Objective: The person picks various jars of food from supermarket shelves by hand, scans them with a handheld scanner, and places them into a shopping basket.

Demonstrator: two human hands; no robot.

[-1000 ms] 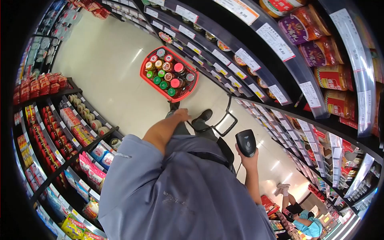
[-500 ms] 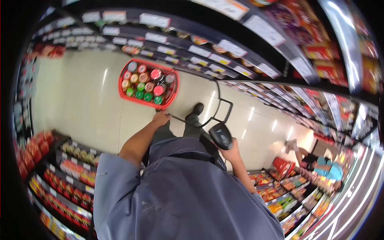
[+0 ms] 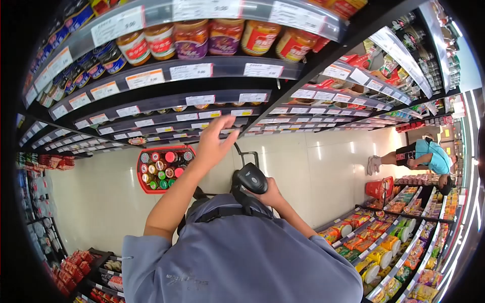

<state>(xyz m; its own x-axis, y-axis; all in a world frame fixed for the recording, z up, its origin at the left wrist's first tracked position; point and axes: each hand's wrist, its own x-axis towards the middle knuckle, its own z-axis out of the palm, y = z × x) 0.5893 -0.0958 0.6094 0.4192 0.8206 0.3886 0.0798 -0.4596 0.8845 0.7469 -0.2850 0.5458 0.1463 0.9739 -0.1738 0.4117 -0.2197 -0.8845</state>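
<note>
My left hand (image 3: pixel 214 146) is raised in front of the shelf, fingers spread and nothing in it. My right hand (image 3: pixel 271 195) is closed around a black handheld barcode scanner (image 3: pixel 252 179), held near my waist. A thin black bent frame or cord (image 3: pixel 257 160) shows just beyond the scanner. On the floor ahead to the left stands a red shopping basket (image 3: pixel 140 174), filled with jars with red, green and pale lids. My left forearm covers part of its right side.
Shelves with price labels (image 3: pixel 191 71) run across the front, holding sauce jars (image 3: pixel 191 40). To the right, a person in a turquoise top (image 3: pixel 437 156) stands near another red basket (image 3: pixel 379 188). Shelves of packaged food (image 3: pixel 371 252) flank the aisle at lower right.
My left hand has left the basket's near edge and risen toward the shelf, opening. The view has tilted up, showing more jars. The scanner stays in my right hand.
</note>
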